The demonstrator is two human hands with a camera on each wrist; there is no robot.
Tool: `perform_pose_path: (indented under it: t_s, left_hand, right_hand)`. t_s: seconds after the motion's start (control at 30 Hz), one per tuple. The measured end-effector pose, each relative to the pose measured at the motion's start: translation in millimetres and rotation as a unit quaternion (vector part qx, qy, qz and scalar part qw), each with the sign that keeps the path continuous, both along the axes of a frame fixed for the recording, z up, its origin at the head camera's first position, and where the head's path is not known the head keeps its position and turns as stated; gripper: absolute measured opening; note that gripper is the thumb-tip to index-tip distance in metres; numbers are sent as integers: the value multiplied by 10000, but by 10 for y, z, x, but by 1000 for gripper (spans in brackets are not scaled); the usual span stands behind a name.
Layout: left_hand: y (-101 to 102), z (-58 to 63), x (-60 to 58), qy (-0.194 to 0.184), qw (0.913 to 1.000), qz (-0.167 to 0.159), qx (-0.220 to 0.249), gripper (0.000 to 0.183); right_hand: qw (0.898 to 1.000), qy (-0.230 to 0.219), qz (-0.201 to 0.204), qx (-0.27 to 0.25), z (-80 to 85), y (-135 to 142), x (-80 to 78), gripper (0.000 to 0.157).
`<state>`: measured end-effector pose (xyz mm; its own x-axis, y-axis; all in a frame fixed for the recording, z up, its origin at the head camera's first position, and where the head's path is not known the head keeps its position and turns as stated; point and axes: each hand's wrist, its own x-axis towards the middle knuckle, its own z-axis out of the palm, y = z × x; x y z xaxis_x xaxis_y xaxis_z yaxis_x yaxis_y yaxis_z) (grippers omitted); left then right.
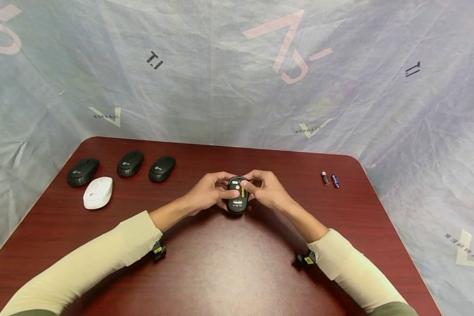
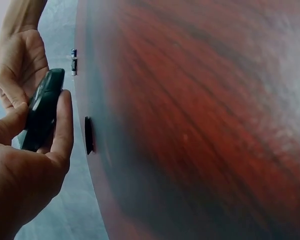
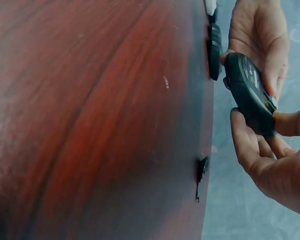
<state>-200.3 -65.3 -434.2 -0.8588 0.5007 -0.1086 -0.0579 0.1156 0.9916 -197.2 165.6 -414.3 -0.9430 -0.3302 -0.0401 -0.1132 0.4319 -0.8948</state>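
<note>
A black computer mouse (image 1: 237,205) is held underside up between both hands, above the table. Its battery compartment is uncovered, with a yellow label inside. My left hand (image 1: 205,193) grips the left side of the mouse, thumb across the underside and fingers around the edge. From the right, my right hand (image 1: 271,191) grips it too, its thumb at the upper end of the compartment. In the right wrist view, the mouse (image 3: 247,92) is tilted between the two hands. A small thin black piece (image 3: 202,175) lies on the table beyond them, hidden in the head view.
Several black mice, such as one (image 1: 162,169), and a white mouse (image 1: 98,193) sit at the table's left. Two batteries lie at the right, one dark with a pale end (image 1: 325,178), one blue (image 1: 335,181). A grey fabric backdrop (image 1: 221,87) surrounds the dark red table (image 1: 229,272).
</note>
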Motion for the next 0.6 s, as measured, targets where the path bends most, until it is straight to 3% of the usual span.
perform_pose_path:
  t_s: [0.33, 0.6]
  left_hand:
    - [-34, -24, -14, -158, 9998, -21, -84, 52]
    - [-81, -40, -20, -374, 9992, -36, -113, 51]
  right_hand:
    - [9992, 182, -256, 250, -52, -66, 32, 21]
    - [9986, 251, 12, 462, -45, -55, 25, 27]
